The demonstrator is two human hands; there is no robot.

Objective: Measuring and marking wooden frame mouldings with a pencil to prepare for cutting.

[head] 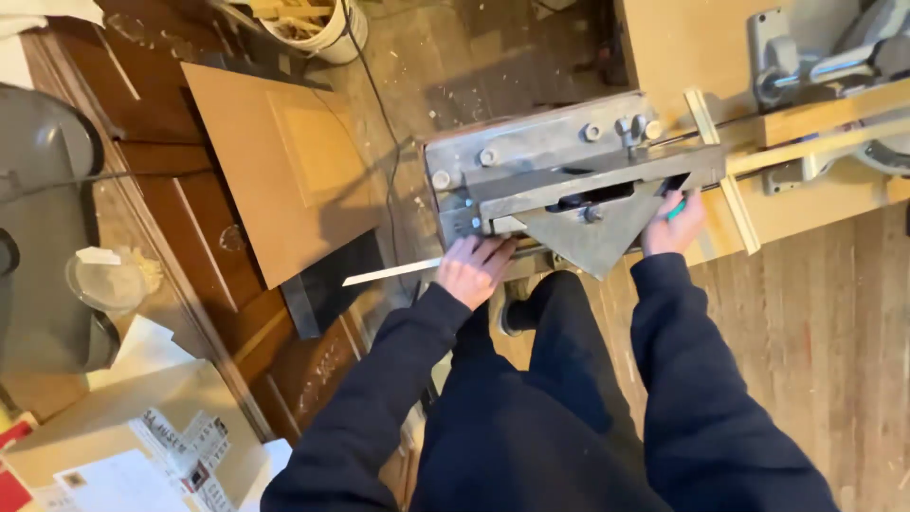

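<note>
Both hands (477, 268) (673, 226) at metal cutter (569, 180)

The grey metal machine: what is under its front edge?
A thin pale strip runs out from under the grey metal machine, pressed by the left hand. The rest is covered.

You have two hands at the bench: your left hand (477, 268) and your right hand (674, 226). Between them sits one grey metal jig (559, 175) carrying one triangular metal plate (588, 239). One thin pale strip (391, 272) sticks out to the left. On the floor to the left lies one brown panel (284, 161); far off stands one white bucket (327, 33). Near left, you see one clear plastic cup (104, 280) and one cardboard box (133, 441).
</note>
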